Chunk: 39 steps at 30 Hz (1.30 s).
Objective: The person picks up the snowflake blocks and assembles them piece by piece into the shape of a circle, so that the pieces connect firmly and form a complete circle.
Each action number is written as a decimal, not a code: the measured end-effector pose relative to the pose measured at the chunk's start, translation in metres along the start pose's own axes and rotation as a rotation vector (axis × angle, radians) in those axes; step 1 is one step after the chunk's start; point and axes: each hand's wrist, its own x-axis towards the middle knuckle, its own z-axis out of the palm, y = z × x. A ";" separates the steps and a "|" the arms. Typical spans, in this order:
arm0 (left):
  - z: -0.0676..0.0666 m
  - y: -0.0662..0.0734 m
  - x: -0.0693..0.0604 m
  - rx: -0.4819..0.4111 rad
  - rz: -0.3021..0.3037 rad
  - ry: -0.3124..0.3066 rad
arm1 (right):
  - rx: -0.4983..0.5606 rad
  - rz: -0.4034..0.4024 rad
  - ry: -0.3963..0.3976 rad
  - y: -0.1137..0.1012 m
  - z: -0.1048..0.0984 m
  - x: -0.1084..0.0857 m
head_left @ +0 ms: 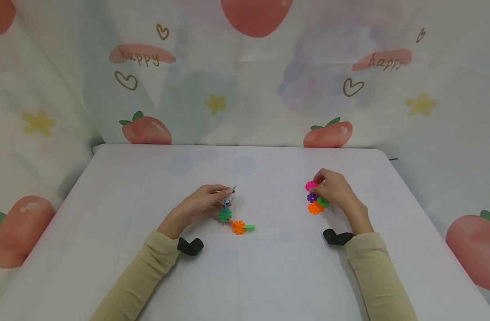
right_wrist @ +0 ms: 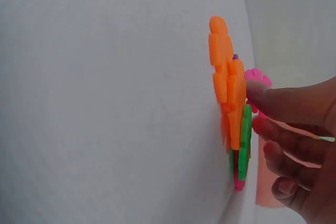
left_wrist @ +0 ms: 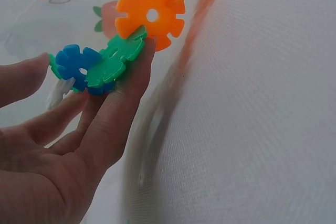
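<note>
My left hand [head_left: 202,203] pinches one end of a chain of interlocked plastic snowflake discs. In the left wrist view the thumb is at a green edge, beside a blue disc [left_wrist: 71,61]; straighter fingers support a green disc [left_wrist: 113,66] from below. An orange disc [left_wrist: 144,11] follows, and a light green one [head_left: 249,227] ends the chain. A white piece [left_wrist: 59,94] shows near the fingers. At a small pile on the right, my right hand [head_left: 335,189] pinches a pink disc [head_left: 310,186] between thumb and finger. Orange [head_left: 315,207], purple [head_left: 311,197] and green [head_left: 323,202] discs lie below it.
A white cloth-covered table [head_left: 245,276] lies under both hands. Behind it hangs a printed curtain [head_left: 265,89] with fruit, hearts and lettering. Black wrist mounts [head_left: 190,246] sit at both cuffs, close to the tabletop.
</note>
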 end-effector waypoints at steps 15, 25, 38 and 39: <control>-0.001 -0.003 0.001 0.021 0.016 -0.019 | 0.123 -0.165 -0.057 -0.031 0.013 0.002; 0.001 -0.003 0.002 0.012 0.019 -0.025 | 0.360 -0.291 -0.067 -0.069 0.029 -0.004; -0.001 -0.001 0.001 0.019 -0.002 -0.017 | 0.409 -0.355 -0.099 -0.105 0.047 0.004; 0.000 -0.001 0.002 0.020 -0.003 -0.016 | 0.408 -0.360 -0.104 -0.107 0.048 0.006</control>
